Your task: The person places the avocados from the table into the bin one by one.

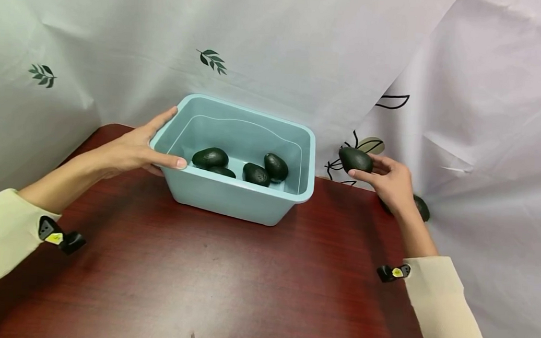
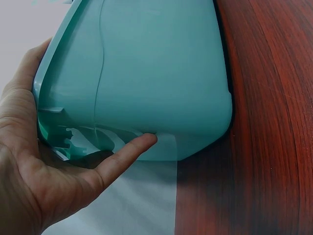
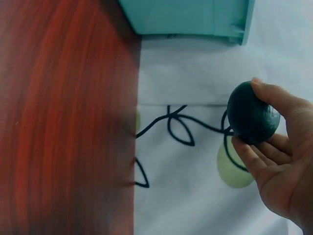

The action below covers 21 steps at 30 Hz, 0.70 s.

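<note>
A light blue plastic bin (image 1: 230,200) stands at the back of the table with several dark green avocados inside, among them one avocado (image 1: 210,157) at its left and another avocado (image 1: 276,168) toward its right. My left hand (image 1: 133,146) grips the bin's left end, its thumb over the front rim and a finger along the far corner. In the left wrist view a straight finger (image 2: 132,154) lies against the bin's outer wall. To the right of the bin, my right hand (image 1: 389,182) holds an avocado (image 1: 353,159) up between thumb and fingers.
Partly hidden behind the right wrist, more dark green avocado (image 1: 421,208) shows at the table's right edge. The reddish-brown wooden table (image 1: 225,281) reaches toward me. White cloth (image 1: 279,44) with leaf prints hangs behind and at both sides.
</note>
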Each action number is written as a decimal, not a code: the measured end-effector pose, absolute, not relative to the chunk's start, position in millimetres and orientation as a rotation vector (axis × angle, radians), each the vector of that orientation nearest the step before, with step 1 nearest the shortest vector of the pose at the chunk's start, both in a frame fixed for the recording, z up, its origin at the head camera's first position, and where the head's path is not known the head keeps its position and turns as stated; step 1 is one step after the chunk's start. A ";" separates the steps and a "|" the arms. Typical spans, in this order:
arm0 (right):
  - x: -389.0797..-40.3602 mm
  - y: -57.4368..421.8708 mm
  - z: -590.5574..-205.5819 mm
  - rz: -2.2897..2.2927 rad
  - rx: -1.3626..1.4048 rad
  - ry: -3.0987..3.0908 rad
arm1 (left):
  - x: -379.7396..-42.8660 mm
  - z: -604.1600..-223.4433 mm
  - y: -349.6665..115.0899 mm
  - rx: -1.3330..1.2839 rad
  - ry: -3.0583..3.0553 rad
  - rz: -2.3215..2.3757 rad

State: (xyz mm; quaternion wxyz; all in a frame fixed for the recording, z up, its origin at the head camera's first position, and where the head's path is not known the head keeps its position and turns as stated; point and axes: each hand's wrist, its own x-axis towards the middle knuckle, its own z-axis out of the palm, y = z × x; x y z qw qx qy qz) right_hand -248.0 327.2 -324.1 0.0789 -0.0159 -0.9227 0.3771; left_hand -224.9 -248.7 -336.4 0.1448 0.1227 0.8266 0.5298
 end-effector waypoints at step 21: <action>-256.7 291.9 -293.4 1.266 0.112 -2.627 | -225.8 -336.9 -248.3 0.361 2.384 1.528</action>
